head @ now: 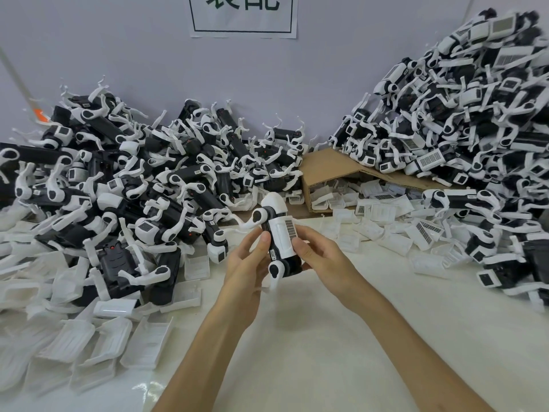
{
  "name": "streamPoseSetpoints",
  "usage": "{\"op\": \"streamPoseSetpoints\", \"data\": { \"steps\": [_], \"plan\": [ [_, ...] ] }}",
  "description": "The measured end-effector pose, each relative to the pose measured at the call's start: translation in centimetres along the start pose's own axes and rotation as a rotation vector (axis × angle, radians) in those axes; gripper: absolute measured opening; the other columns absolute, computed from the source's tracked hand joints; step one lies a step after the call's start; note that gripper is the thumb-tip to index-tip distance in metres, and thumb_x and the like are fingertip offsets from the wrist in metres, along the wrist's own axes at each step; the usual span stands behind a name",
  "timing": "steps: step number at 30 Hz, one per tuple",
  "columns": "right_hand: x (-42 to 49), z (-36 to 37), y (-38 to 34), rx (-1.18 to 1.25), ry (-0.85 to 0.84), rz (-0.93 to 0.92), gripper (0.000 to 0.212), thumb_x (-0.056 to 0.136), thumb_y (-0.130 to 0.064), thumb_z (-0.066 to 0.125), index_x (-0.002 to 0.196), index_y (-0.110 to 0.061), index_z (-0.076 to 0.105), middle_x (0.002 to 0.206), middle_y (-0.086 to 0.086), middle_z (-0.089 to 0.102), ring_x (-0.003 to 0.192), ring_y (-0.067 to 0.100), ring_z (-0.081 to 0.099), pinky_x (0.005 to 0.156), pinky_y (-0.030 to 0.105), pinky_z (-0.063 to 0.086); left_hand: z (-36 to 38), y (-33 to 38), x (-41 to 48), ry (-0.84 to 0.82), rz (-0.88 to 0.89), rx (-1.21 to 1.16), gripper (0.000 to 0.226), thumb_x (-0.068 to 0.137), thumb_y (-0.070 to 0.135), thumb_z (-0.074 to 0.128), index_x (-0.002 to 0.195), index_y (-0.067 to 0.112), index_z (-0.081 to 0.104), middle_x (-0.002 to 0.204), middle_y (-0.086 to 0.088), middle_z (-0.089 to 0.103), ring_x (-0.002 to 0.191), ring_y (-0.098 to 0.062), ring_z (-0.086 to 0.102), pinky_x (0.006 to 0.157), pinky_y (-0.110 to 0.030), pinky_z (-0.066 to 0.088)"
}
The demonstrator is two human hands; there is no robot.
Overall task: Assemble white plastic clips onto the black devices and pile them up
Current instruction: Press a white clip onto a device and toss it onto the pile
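Both hands are being used in the head view, the only one given. The left hand (249, 263) is being curled round the side of a black device (294, 265), thumb laid along its edge. The right hand (319, 254) is being wrapped round the other side, thumb pressed on the white plastic clip (282, 239) with the barcode label. The device is being held upright, just above the white table (312, 337), between the two heaps.

The clip appears to be in the middle of being seated. Whether it is fully latched cannot be told, as its edges are being covered by the fingers. If uneven thumb pressure is being applied, one side may be left unlatched and the clip could come off later in the pile.

The thin white arms jutting from the device are being exposed beside the palms and could be bent or snagged by a tight squeeze.

The right-hand pile (475, 114) is being stacked steeply against the wall. A piece dropped on its slope could set units sliding onto the cardboard box (326, 165) and the loose clips (98, 343) on the table.
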State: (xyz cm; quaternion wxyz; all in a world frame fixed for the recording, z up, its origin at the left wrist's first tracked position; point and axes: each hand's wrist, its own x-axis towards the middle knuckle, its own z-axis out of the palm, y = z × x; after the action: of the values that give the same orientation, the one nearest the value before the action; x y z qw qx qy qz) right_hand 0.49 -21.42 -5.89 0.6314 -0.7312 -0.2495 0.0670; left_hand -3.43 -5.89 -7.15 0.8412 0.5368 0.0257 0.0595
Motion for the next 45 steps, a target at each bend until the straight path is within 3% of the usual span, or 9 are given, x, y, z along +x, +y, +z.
{"op": "streamPoseSetpoints", "data": {
  "steps": [3,7,11,15,20,31,37,43,45],
  "plan": [
    [0.0,0.1,0.1,0.171,-0.034,0.072,0.05,0.087,-0.047,0.057,0.133,-0.028,0.054,0.121,-0.001,0.069,0.108,0.015,0.068,0.095,0.041,0.057,0.4,0.1,-0.3,-0.007,0.017,0.077,0.057,0.087,0.045,0.06,0.138,0.018,0.059,0.123,-0.01,0.072,0.118,-0.028,0.066,0.11,-0.054,0.045],
    [-0.1,-0.1,-0.2,0.23,-0.016,0.083,0.048,0.086,-0.039,0.06,0.13,-0.019,0.056,0.112,0.0,0.074,0.101,0.014,0.07,0.086,0.03,0.058,0.8,-0.1,-0.3,0.075,0.119,0.255,0.04,0.09,0.049,0.058,0.118,0.022,0.067,0.096,0.003,0.078,0.087,-0.01,0.072,0.076,-0.031,0.052],
    [-0.2,0.3,-0.2,0.206,0.073,0.02,0.051,0.08,-0.032,0.069,0.126,-0.015,0.054,0.111,0.006,0.075,0.101,0.021,0.071,0.084,0.031,0.058,0.8,0.2,-0.2,0.05,0.225,0.325,0.025,0.106,0.026,0.048,0.106,0.031,0.072,0.094,0.009,0.077,0.078,0.001,0.067,0.062,-0.011,0.048],
    [-0.2,0.5,-0.3,0.21,0.113,-0.032,0.056,0.075,-0.033,0.075,0.125,-0.016,0.057,0.112,0.007,0.074,0.105,0.023,0.07,0.082,0.031,0.057,0.8,0.7,-0.4,-0.024,0.243,0.301,0.028,0.101,0.035,0.049,0.105,0.042,0.076,0.103,-0.003,0.076,0.094,-0.011,0.066,0.079,-0.028,0.046],
    [0.0,0.3,-0.4,0.185,0.087,-0.024,0.051,0.079,-0.037,0.071,0.126,-0.018,0.06,0.113,-0.002,0.074,0.107,0.011,0.069,0.081,0.02,0.053,0.6,0.7,-0.3,-0.127,0.229,0.312,0.047,0.096,0.054,0.048,0.125,0.023,0.069,0.119,-0.006,0.073,0.113,-0.023,0.068,0.098,-0.042,0.053],
    [-0.1,0.7,0.1,-0.055,0.058,-0.084,0.033,0.089,-0.035,0.07,0.12,-0.023,0.064,0.111,-0.006,0.073,0.105,0.014,0.068,0.096,0.044,0.053,0.4,0.2,-0.3,-0.098,0.226,0.286,0.038,0.094,0.041,0.057,0.126,0.022,0.066,0.117,-0.005,0.074,0.112,-0.027,0.069,0.1,-0.055,0.051],
    [-0.4,0.9,0.3,-0.103,0.13,-0.16,0.03,0.088,-0.037,0.067,0.115,-0.023,0.066,0.104,-0.006,0.074,0.096,0.016,0.069,0.088,0.039,0.054,0.7,0.2,-0.3,-0.099,0.238,0.299,0.038,0.095,0.042,0.056,0.125,0.021,0.065,0.116,-0.005,0.074,0.111,-0.028,0.069,0.102,-0.058,0.049],
    [0.0,1.2,0.8,-0.115,0.142,-0.104,0.039,0.091,-0.055,0.061,0.121,-0.03,0.061,0.112,-0.012,0.071,0.103,0.009,0.067,0.084,0.026,0.056,0.9,0.1,-0.3,-0.171,0.214,0.313,0.046,0.09,0.03,0.066,0.135,0.025,0.058,0.12,-0.005,0.072,0.113,-0.026,0.068,0.094,-0.043,0.056],
    [0.3,1.0,0.8,-0.053,0.206,-0.073,0.037,0.093,-0.043,0.066,0.125,-0.029,0.054,0.12,-0.013,0.064,0.103,0.008,0.065,0.078,0.021,0.056,0.7,0.1,-0.3,-0.188,0.18,0.299,0.054,0.087,0.02,0.072,0.138,0.026,0.054,0.122,-0.007,0.072,0.115,-0.029,0.067,0.099,-0.05,0.054]
  ]
}}
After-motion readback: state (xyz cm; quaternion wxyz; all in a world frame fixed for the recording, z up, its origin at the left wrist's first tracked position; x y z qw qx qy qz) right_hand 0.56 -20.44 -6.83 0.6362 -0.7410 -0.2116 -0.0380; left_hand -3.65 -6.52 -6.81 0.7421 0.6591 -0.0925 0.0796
